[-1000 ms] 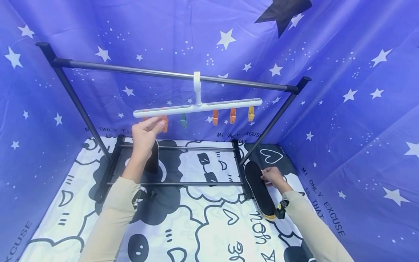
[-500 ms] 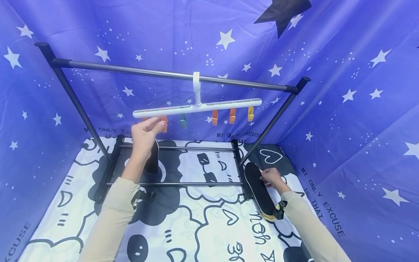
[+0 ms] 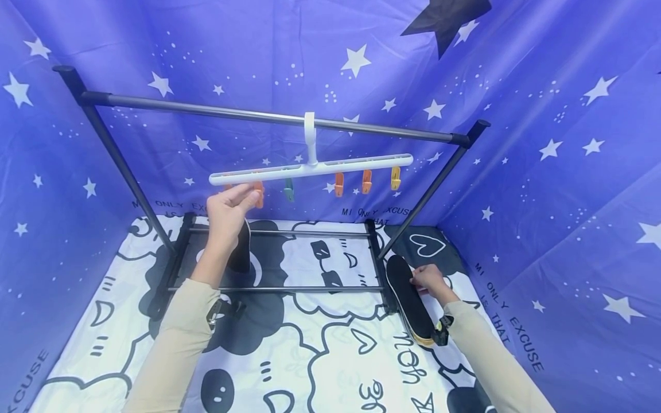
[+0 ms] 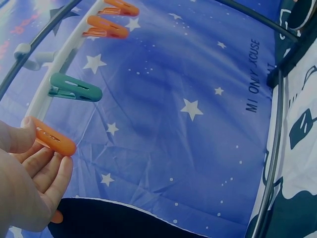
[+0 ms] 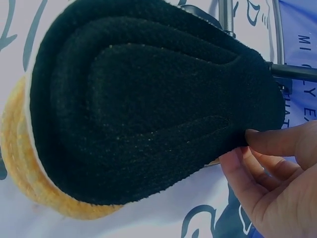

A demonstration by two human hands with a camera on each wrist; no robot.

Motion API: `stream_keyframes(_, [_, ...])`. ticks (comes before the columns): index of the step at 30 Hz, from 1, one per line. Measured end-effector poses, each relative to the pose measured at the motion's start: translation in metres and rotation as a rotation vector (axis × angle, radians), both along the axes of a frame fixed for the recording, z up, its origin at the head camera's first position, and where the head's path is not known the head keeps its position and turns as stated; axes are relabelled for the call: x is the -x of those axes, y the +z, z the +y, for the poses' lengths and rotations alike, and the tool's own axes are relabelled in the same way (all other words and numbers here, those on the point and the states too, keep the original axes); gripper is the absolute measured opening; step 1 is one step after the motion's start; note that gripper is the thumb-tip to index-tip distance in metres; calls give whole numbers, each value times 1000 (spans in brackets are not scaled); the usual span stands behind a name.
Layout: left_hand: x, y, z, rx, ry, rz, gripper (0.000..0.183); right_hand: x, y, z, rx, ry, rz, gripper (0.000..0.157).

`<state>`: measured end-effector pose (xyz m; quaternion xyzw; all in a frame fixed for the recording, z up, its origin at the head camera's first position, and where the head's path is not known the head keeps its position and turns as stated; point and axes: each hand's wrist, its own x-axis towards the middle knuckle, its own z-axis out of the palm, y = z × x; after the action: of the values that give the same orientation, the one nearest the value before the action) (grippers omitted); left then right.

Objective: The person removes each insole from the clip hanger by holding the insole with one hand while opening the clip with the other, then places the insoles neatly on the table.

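Note:
A white hanger [image 3: 279, 172] with orange, green and yellow clothespins hangs by its hook from a dark rail. My left hand [image 3: 227, 218] pinches an orange clothespin [image 4: 55, 140] near the hanger's left end, thumb on one side and fingers on the other. Just past it is the green clothespin [image 4: 77, 88]. A black insole [image 3: 240, 252] hangs below the left hand, its upper part hidden behind the hand. At the right, my right hand [image 3: 431, 281] pinches the side edge of another black insole [image 5: 148, 99], thumb on top. Something tan [image 5: 20, 144] shows under that insole's heel.
The black rack has a top rail [image 3: 206, 110], slanted posts [image 3: 129, 172] and low crossbars [image 3: 289, 290]. It stands on a black-and-white printed cloth [image 3: 310, 367]. Blue star-patterned curtain [image 3: 258, 57] surrounds the back and sides.

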<state>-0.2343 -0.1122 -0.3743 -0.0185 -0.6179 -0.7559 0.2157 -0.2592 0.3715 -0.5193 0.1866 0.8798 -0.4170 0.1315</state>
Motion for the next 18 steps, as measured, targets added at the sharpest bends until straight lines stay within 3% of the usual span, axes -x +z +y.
stream_keyframes(18, [-1,1,-1,14,-8,-15,30,0,-5,2,7,-15,22,5])
